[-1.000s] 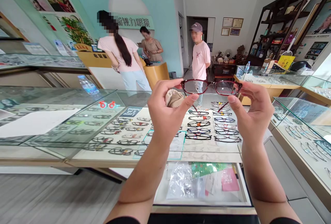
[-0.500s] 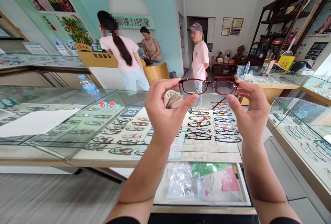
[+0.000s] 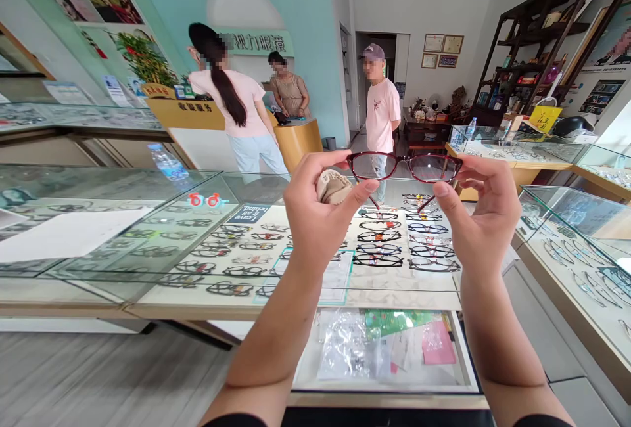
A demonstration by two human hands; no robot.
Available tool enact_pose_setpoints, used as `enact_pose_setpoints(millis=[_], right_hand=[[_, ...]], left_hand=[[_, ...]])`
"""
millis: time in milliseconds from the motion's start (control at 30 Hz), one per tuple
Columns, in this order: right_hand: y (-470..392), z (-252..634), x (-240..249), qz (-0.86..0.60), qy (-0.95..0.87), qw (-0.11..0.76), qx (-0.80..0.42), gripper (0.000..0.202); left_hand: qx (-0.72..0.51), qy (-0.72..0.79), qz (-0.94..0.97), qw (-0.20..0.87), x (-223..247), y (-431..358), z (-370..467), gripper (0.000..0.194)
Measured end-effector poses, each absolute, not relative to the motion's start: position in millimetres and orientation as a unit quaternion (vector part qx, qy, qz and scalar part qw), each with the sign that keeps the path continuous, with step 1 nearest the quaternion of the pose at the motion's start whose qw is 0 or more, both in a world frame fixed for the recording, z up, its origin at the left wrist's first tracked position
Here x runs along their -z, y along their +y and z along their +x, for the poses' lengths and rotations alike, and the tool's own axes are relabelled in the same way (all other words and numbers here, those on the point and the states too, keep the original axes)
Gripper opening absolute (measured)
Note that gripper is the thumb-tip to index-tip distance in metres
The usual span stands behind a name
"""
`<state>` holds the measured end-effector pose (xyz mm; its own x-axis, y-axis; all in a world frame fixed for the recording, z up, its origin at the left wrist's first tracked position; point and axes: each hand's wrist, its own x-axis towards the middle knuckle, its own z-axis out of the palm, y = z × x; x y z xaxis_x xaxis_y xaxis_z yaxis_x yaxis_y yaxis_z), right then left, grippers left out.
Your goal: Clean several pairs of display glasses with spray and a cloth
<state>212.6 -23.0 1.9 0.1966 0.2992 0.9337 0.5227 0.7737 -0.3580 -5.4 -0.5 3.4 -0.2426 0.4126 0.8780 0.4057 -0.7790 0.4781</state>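
Dark red eyeglasses point(image 3: 403, 157) are raised above the glass display case, lenses upright and temples pointing down and inward. My left hand point(image 3: 320, 207) pinches the frame's left end between thumb and fingers. A crumpled beige cloth point(image 3: 335, 187) is tucked in the palm of that same hand. At the other end of the frame, my right hand point(image 3: 480, 207) is closed on the corner, thumb below and fingers above. Some of the temples' length is hidden behind the thumbs.
Below stands a glass display case point(image 3: 276, 289) with rows of eyeglasses. Under it a drawer point(image 3: 463, 381) is pulled out, holding plastic bags. A white sheet point(image 3: 73, 233) and a water bottle point(image 3: 167, 163) rest on the glass at left. Three people are farther back.
Both hands have shifted slightly right with the eyeglasses, whose temples now angle differently. The person at the left counter has raised a hand near the head.
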Motion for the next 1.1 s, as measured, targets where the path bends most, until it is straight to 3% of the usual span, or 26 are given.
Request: enact_pose_setpoints(millis=[767, 1100], right_hand=[[-25.8, 206.0, -0.2, -0.294, -0.63, 0.684, 0.22, 0.046], [-21.6, 203.1, -0.5, -0.293, -0.631, 0.705, 0.138, 0.04]], left_hand=[[-0.709, 0.35, 0.612, 0.01, 1.6, 5.7, -0.9, 0.061], [-0.732, 0.326, 0.594, -0.065, 5.2, 5.7, 1.3, 0.062]])
